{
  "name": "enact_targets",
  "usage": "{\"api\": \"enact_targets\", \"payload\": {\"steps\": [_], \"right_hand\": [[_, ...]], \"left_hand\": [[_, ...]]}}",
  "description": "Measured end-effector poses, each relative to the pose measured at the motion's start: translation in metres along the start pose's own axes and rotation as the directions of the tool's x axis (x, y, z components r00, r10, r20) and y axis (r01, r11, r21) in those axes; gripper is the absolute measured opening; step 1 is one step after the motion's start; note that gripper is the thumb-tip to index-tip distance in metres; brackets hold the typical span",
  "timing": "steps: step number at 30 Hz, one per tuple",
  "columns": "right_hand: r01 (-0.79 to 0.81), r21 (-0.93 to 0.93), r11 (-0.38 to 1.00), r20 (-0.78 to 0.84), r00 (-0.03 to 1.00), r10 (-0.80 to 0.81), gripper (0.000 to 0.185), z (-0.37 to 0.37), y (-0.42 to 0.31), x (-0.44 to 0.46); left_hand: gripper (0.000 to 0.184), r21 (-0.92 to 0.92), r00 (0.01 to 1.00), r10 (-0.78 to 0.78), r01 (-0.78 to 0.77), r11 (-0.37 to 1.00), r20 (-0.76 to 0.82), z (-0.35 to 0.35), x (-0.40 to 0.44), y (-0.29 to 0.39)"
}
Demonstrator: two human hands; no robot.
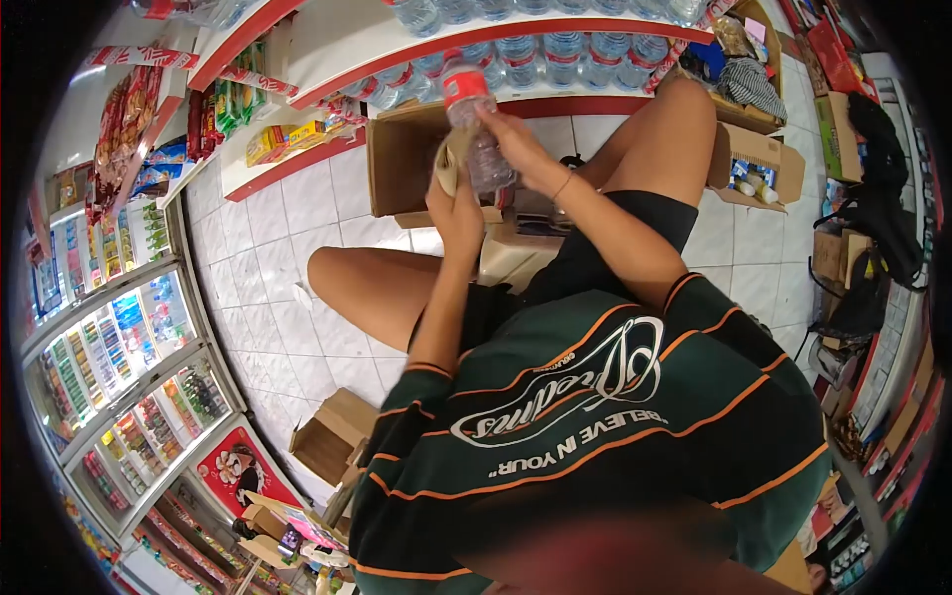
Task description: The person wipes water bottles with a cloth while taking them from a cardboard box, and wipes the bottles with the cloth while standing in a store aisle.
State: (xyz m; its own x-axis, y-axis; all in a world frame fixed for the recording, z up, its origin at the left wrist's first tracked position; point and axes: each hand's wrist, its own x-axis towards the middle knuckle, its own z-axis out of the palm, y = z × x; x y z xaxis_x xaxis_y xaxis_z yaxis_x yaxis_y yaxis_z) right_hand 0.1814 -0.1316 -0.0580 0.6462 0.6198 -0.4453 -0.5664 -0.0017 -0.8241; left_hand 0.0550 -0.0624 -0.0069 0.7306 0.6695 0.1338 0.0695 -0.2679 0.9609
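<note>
A clear plastic bottle (488, 164) with a red label leans between my two hands, above the floor. My right hand (524, 151), a thin band on its wrist, is closed around the bottle's side below the label. In my left hand (456, 206) is a folded beige cloth (453, 159), pinched and pressed close against the bottle's left side. Some of the fingers are hidden behind the bottle and cloth.
Shelves of water bottles (562, 61) stand ahead. An open cardboard box (402, 164) sits left of my hands, another box (759, 164) at right. Bare legs bend on white tiles (268, 297). A glass-fronted drinks case (129, 367) lines the left.
</note>
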Motion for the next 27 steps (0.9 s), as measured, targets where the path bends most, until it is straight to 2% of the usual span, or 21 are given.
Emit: {"api": "enact_targets", "payload": {"steps": [1,3,7,8,9,10,12,13,14,16,17,18,19,20,21,22,23,24,25,26,27], "right_hand": [[0.061,0.073,0.995,0.023,0.998,-0.063,0.044,-0.002,-0.011,-0.007],[0.126,0.151,0.981,0.032,0.991,-0.132,0.043,0.000,-0.027,-0.014],[0.057,0.216,0.975,0.095,0.992,-0.079,0.042,0.008,-0.023,-0.029],[0.024,0.246,0.969,0.143,0.988,-0.061,0.042,0.014,-0.019,-0.034],[-0.045,0.258,0.965,0.129,0.992,0.011,0.046,0.022,-0.017,-0.044],[-0.042,0.258,0.965,0.127,0.992,0.009,0.046,0.025,-0.010,-0.040],[-0.132,0.448,0.884,0.278,0.961,0.002,0.053,0.032,0.010,-0.033],[-0.136,0.319,0.938,0.211,0.975,0.070,0.058,0.031,0.011,-0.028],[-0.134,0.323,0.937,0.206,0.976,0.069,0.058,0.026,0.010,-0.023],[-0.072,0.075,0.995,-0.069,0.995,0.077,0.060,0.019,-0.013,-0.024],[-0.035,0.063,0.997,-0.184,0.982,0.046,0.051,0.016,-0.026,-0.028],[-0.034,0.059,0.998,-0.187,0.981,0.044,0.051,0.007,-0.026,-0.022],[-0.027,0.158,0.987,-0.084,0.996,0.041,0.045,-0.004,-0.023,-0.014],[-0.035,0.257,0.966,0.019,0.999,0.031,0.040,-0.013,-0.016,-0.010],[-0.045,0.309,0.950,0.044,0.998,0.032,0.031,-0.014,-0.023,-0.016],[-0.047,0.309,0.950,0.046,0.998,0.035,0.031,-0.013,-0.026,-0.021],[-0.016,0.212,0.977,0.054,0.999,0.005,0.031,-0.010,-0.028,-0.027],[0.020,0.112,0.993,0.068,0.997,-0.028,0.031,-0.006,-0.029,-0.033],[0.075,0.093,0.993,0.094,0.992,-0.084,0.035,0.002,-0.027,-0.038],[0.045,0.095,0.994,0.157,0.986,-0.060,0.041,0.005,-0.017,-0.037],[0.085,0.160,0.984,0.193,0.974,-0.115,0.043,0.013,-0.013,-0.042]], "left_hand": [[0.035,0.008,1.000,0.003,-0.003,1.000,0.007,-0.006,-0.004,0.002],[0.039,-0.399,0.952,-0.250,0.164,0.902,-0.175,-0.012,-0.005,0.004],[0.036,-0.415,0.911,-0.284,0.143,0.898,-0.300,-0.026,0.041,-0.027],[0.036,-0.410,0.926,-0.271,0.147,0.900,-0.263,-0.025,0.050,-0.027],[0.035,-0.403,0.941,-0.257,0.151,0.903,-0.223,-0.023,0.056,-0.027],[0.035,-0.404,0.941,-0.255,0.150,0.902,-0.220,-0.020,0.060,-0.029],[0.035,-0.343,0.951,-0.300,0.258,0.903,-0.075,-0.013,0.065,-0.031],[0.036,-0.446,0.933,-0.358,0.301,0.843,-0.046,-0.006,0.058,-0.025],[0.036,-0.405,0.950,-0.312,0.286,0.869,0.001,-0.002,0.043,-0.018],[0.038,-0.394,0.970,-0.243,0.218,0.893,-0.014,0.005,0.014,-0.030],[0.038,-0.396,0.970,-0.243,0.218,0.892,-0.013,-0.001,0.005,-0.031],[0.040,-0.538,0.918,-0.393,0.361,0.762,0.059,-0.006,-0.003,-0.024],[0.043,-0.649,0.838,-0.522,0.485,0.586,0.156,-0.011,-0.010,-0.026],[0.049,-0.747,0.849,-0.486,0.459,0.481,0.208,-0.019,-0.006,-0.031],[0.050,-0.783,0.860,-0.476,0.421,0.457,0.184,-0.025,0.001,-0.033],[0.050,-0.817,0.871,-0.465,0.380,0.434,0.158,-0.029,0.011,-0.033],[0.053,-0.779,0.865,-0.493,0.370,0.507,0.089,-0.031,0.022,-0.033],[0.053,-0.780,0.867,-0.491,0.363,0.509,0.082,-0.032,0.034,-0.033],[0.053,-0.741,0.873,-0.486,0.348,0.575,0.032,-0.032,0.045,-0.033],[0.054,-0.695,0.878,-0.478,0.333,0.637,-0.016,-0.031,0.054,-0.032],[0.051,-0.637,0.906,-0.422,0.314,0.704,-0.020,-0.030,0.061,-0.034]]}}
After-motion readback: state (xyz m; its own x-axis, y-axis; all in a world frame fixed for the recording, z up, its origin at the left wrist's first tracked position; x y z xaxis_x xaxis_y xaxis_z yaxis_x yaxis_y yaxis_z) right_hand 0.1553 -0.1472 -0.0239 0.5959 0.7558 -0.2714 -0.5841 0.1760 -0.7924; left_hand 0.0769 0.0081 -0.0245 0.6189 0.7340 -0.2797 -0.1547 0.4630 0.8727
